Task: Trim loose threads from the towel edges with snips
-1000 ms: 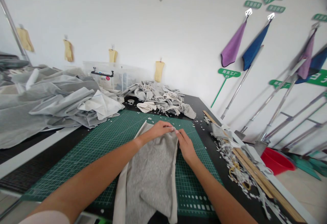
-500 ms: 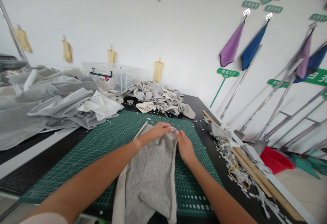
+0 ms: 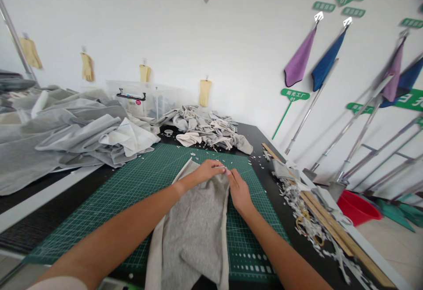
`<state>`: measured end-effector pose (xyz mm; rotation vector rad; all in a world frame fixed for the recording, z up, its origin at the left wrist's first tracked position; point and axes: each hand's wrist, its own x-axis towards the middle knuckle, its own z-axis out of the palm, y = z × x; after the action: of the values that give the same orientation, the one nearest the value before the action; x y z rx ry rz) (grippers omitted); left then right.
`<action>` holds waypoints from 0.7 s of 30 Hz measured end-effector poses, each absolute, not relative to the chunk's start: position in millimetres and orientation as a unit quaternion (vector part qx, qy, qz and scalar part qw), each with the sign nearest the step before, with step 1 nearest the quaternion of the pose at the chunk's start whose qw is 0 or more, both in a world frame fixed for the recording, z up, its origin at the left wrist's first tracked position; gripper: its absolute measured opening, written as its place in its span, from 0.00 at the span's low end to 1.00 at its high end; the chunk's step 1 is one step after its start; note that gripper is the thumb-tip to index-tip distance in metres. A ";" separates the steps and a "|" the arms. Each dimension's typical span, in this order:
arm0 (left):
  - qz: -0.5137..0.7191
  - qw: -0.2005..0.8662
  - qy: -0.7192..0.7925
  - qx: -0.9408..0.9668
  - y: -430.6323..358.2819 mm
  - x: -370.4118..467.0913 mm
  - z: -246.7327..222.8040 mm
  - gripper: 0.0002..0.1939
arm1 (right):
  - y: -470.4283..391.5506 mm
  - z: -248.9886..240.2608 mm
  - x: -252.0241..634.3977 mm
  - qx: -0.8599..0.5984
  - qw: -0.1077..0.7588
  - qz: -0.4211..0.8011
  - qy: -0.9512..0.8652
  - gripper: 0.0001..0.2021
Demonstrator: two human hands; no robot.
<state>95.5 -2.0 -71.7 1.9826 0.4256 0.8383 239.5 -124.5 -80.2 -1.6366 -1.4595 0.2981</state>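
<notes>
A grey cloth piece point(image 3: 194, 228) with pale edges lies lengthwise over the green cutting mat point(image 3: 132, 193), its near end reaching the table's front edge. At its far right corner, my left hand point(image 3: 210, 170) pinches the fabric edge, fingers closed. Just to the right, my right hand point(image 3: 238, 187) is closed on the same corner, its fingertips almost touching those of my left hand. A thin whitish strip or folded edge shows between the fingertips; its exact shape is too small to tell.
A large heap of grey fabric point(image 3: 79, 127) lies at left, near a clear plastic box point(image 3: 132, 100). Fabric scraps point(image 3: 211, 127) are piled behind the mat. Wooden strips point(image 3: 330, 224), shredded trimmings point(image 3: 306, 224) and scissors with yellowish handles point(image 3: 301, 226) lie at right. A red basin point(image 3: 358, 206) stands beyond.
</notes>
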 end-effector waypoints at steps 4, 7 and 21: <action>0.341 0.463 0.175 0.799 -3.3 96.3 -72.9 0.18 | -124.2 -80.2 239.5 -0.665 0.442 0.114 -0.591 0.19; 0.339 0.472 0.184 0.793 -4.9 97.0 -72.8 0.18 | -124.7 -80.0 239.3 -0.667 0.435 0.112 -0.595 0.19; 0.335 0.476 0.193 0.790 -4.9 97.4 -74.4 0.17 | -126.3 -79.8 236.7 -0.667 0.431 0.107 -0.599 0.18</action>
<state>97.4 -4.9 -74.4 1.9300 0.4720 0.8188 236.7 -126.3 -79.8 -1.6628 -1.4943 0.2671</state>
